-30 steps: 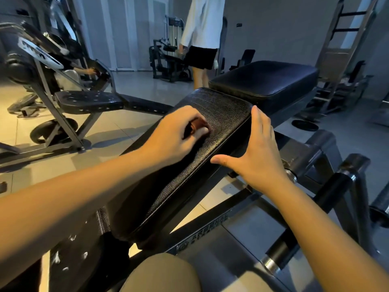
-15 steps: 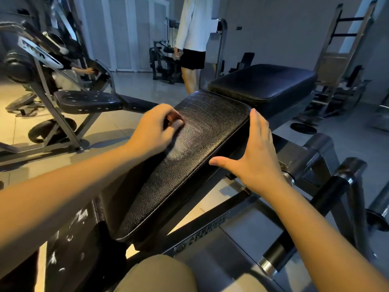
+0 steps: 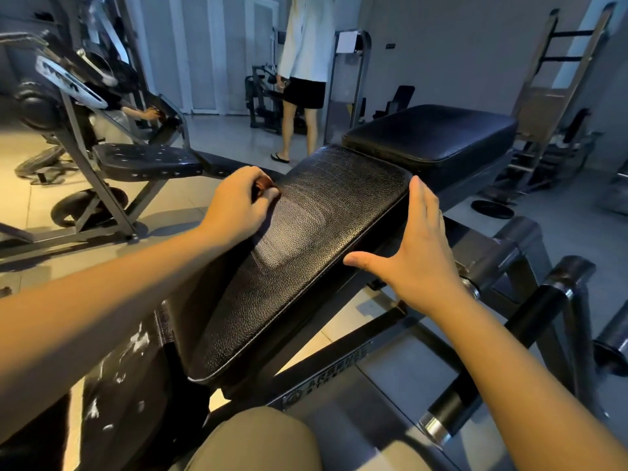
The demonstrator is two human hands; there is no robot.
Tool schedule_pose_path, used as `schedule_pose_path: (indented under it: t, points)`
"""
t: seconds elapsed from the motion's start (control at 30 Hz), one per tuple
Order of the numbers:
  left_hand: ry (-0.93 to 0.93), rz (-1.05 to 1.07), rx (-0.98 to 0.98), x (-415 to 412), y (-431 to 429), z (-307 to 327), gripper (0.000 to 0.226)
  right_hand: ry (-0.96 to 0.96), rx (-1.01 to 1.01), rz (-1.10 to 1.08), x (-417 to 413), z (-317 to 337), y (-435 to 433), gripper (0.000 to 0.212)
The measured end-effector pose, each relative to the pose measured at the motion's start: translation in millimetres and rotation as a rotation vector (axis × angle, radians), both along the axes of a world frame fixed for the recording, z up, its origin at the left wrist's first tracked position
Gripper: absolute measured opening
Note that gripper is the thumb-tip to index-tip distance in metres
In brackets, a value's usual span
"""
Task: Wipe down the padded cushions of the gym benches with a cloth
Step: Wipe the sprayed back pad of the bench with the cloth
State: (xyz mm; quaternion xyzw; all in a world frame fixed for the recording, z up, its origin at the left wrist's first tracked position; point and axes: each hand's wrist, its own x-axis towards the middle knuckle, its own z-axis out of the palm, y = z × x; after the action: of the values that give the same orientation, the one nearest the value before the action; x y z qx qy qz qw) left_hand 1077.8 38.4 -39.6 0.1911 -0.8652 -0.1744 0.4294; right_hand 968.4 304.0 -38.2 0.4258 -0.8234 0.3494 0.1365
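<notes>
Left hand (image 3: 238, 202) curled round a small reddish cloth (image 3: 262, 189), pressed on the far left edge of the near black cushion (image 3: 316, 266), beside a pale streaked patch. Right hand (image 3: 418, 246) flat, fingers straight, thumb spread, holding nothing, laid against the cushion's right edge. Second, smoother cushion (image 3: 431, 134) just beyond at far right; a person (image 3: 302, 79) stands farther off, another bench (image 3: 146, 161) at left.
</notes>
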Motion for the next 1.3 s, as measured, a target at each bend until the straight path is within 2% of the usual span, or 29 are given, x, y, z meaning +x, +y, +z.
schedule_pose_path:
  t: [0.07, 0.2, 0.27, 0.37, 0.43, 0.6, 0.67, 0.77, 0.83, 1.03, 1.1, 1.23, 1.3]
  points:
    - [0.009, -0.064, -0.033, -4.4, 21.6, 3.9, 0.017, 0.006, -0.003, -0.005, 0.2, 0.1, -0.2, 0.142]
    - [-0.009, -0.436, -0.242, 3.8, 78.8, 9.1, 0.016, 0.007, -0.011, -0.013, -0.9, 0.6, -0.6, 0.143]
    - [0.016, -0.357, -0.257, -7.6, 62.8, 13.9, 0.017, 0.001, -0.008, -0.008, -1.0, 1.0, -0.3, 0.143]
    - [0.012, -0.004, -0.014, -31.9, 10.3, 22.2, 0.021, -0.002, -0.005, 0.0, -0.3, 0.5, 0.2, 0.142]
    - [0.004, 0.049, 0.024, -37.7, 14.8, 25.6, 0.021, 0.004, -0.009, 0.003, -0.2, -0.2, 0.5, 0.142]
    - [0.045, -0.443, -0.249, -20.5, 96.1, 24.1, 0.017, 0.022, -0.021, -0.012, -1.6, -0.6, -0.4, 0.141]
    - [0.065, -0.345, -0.264, -30.3, 82.1, 27.3, 0.021, 0.018, -0.018, -0.004, -1.7, -0.8, -0.5, 0.14]
    - [0.008, -0.018, -0.041, -53.6, 29.7, 37.3, 0.025, 0.007, -0.01, 0.006, -0.3, -1.8, 0.1, 0.141]
    - [-0.013, 0.028, -0.021, -58.5, 27.8, 40.4, 0.024, 0.009, -0.006, 0.001, 1.0, -0.9, 0.3, 0.142]
    - [0.054, -0.462, -0.296, -29.1, 100.2, 34.8, 0.017, 0.022, 0.004, -0.014, -0.3, 0.1, -0.3, 0.142]
    - [0.05, -0.381, -0.307, -37.5, 81.1, 37.9, 0.02, 0.016, 0.003, -0.002, -0.3, 0.1, 0.4, 0.142]
    - [-0.013, 0.03, -0.044, -63.2, 27.9, 45.5, 0.024, 0.007, 0.014, 0.006, 0.4, 0.6, 0.1, 0.142]
    - [-0.002, -0.002, -0.085, -62.5, 42.6, 45.0, 0.023, 0.01, 0.017, 0.005, 1.0, 0.8, 0.6, 0.143]
